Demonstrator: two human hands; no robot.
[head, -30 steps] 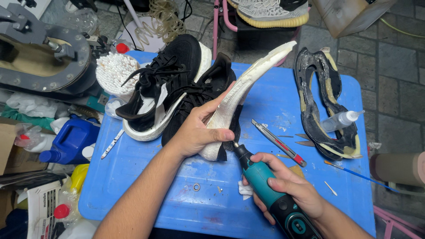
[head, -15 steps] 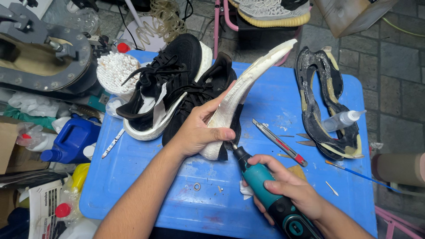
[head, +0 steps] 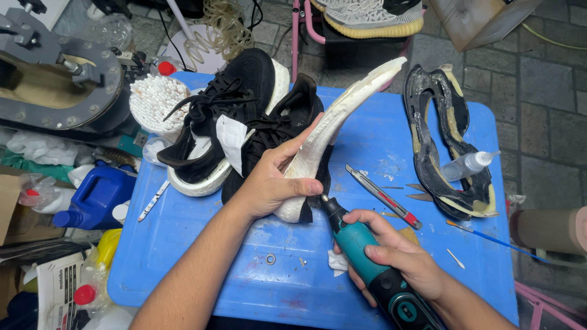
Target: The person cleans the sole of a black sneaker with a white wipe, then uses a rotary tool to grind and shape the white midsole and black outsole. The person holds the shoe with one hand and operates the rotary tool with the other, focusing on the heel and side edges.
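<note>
- The left hand (head: 278, 183) is clamped around a black shoe (head: 278, 134) and its white sole (head: 333, 131), thumb across the heel end of the sole, fingers behind the upper
- The sole peels away from the shoe and curves up toward the far edge of the blue worktop (head: 195, 244), its heel end resting on the worktop
- The right hand (head: 397, 256) is closed around a teal and black rotary tool (head: 367, 260), whose tip touches the heel end of the sole just under the left thumb
- A scrap of white paper (head: 336, 261) lies just beneath the right hand
- A second black shoe (head: 223, 116) with its white sole on lies just left of the held one, touching it
- A box cutter (head: 382, 197) with a red end lies just beyond the right hand
- Two worn black outsoles (head: 437, 131) lie at the right of the worktop, a small clear bottle (head: 468, 165) resting on them
- A thin blue brush (head: 489, 239) lies near the right edge
- A tub of white cotton swabs (head: 156, 101) stands at the far left corner
- A blue jug (head: 98, 195) sits off the left edge
</note>
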